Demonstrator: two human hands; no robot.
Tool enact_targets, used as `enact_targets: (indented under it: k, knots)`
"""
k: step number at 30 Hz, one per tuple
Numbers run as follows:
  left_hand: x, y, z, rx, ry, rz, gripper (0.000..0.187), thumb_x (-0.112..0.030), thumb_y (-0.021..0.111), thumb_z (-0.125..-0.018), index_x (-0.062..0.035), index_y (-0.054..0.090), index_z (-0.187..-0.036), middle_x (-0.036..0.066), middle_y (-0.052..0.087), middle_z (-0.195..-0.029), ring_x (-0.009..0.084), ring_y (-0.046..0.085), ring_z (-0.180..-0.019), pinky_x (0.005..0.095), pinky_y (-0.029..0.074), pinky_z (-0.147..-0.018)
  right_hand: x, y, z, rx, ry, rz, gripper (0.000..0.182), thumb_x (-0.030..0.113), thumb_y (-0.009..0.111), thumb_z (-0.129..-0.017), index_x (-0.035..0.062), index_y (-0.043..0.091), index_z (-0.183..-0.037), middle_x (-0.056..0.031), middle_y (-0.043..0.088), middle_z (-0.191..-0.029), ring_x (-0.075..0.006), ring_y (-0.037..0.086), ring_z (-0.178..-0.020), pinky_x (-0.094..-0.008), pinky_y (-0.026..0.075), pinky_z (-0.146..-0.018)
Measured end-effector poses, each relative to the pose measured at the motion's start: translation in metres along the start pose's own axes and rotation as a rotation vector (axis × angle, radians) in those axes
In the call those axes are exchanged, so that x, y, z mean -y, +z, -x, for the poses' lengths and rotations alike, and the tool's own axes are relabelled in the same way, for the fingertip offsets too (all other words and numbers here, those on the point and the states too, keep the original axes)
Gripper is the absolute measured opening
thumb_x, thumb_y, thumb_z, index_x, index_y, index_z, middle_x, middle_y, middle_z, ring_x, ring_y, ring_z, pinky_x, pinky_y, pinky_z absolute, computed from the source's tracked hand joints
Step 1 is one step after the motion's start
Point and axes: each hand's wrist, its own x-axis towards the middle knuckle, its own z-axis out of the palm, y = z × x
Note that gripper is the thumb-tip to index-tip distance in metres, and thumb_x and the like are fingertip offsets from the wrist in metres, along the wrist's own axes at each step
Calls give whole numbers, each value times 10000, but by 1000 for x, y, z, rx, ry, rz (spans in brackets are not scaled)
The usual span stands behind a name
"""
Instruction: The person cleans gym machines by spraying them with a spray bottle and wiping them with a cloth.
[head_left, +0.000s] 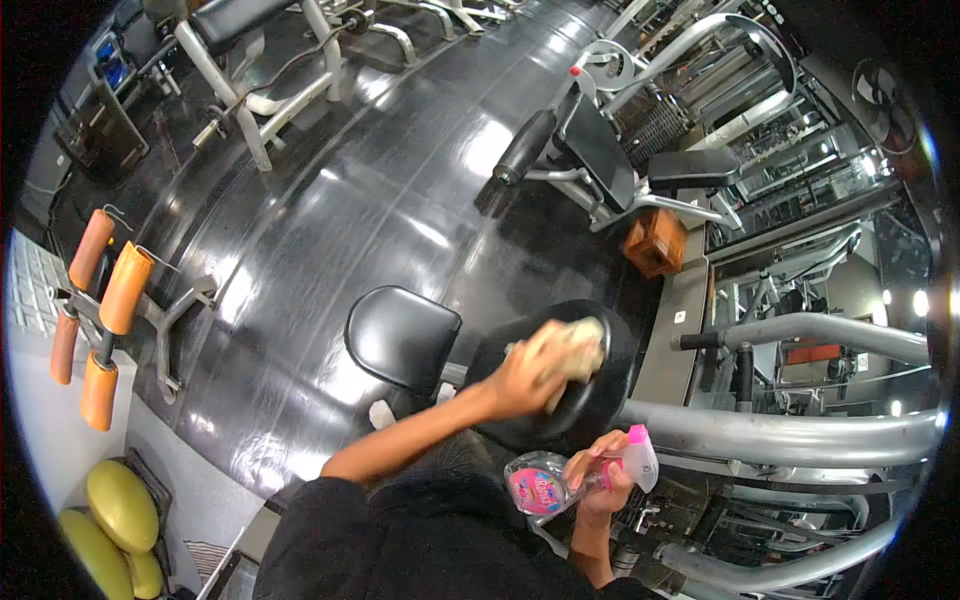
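Observation:
My left hand (530, 375) is closed around a pale yellowish cloth (583, 350), both slightly blurred. The cloth rests on a round black padded surface (610, 385) in front of me. Lower and to the right, my right hand (603, 473) is wrapped round a clear spray bottle (537, 482) with a pink label. The bottle lies tilted, its white and pink spray head (640, 460) pointing right. A black padded seat (403, 337) is to the left of the cloth.
Thick silver machine tubes (780, 435) run along the right, beside mirrors. A wooden box (655, 243) stands near a black bench machine (595, 150). Orange foam rollers (127, 288) and green rounded objects (123, 505) are at the left. A weight bench (240, 20) stands at the upper left.

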Motion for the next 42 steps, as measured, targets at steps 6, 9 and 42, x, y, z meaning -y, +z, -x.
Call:
enact_targets:
  k: [6, 9, 42]
  knots:
    - [-17, -9, 72, 103, 131, -18, 540, -93, 696, -736, -125, 581, -1263, 220, 548, -1166, 375, 621, -978, 413, 526, -796, 1, 0, 1, 10, 23, 25, 303, 186, 513, -828, -3, 428, -1049, -148, 519, -895, -219, 525, -413, -370, 475, -416]
    - [-9, -3, 25, 9, 22, 56, 472, -81, 660, -762, -134, 588, -1226, 200, 548, -1139, 402, 618, -963, 447, 523, -790, 1, 0, 0, 3, 14, 45, 306, 186, 508, -828, -4, 428, -1054, -151, 522, -897, -219, 525, -415, -371, 475, -414]
    - [64, 20, -46, -93, -499, -3, 295, -171, 526, -937, -114, 507, -1226, 175, 499, -1120, 424, 562, -1011, 454, 464, -863, 0, 2, -2, -37, 2, 105, 328, 197, 499, -816, -11, 447, -1064, -145, 551, -902, -194, 512, -417, -350, 484, -443]
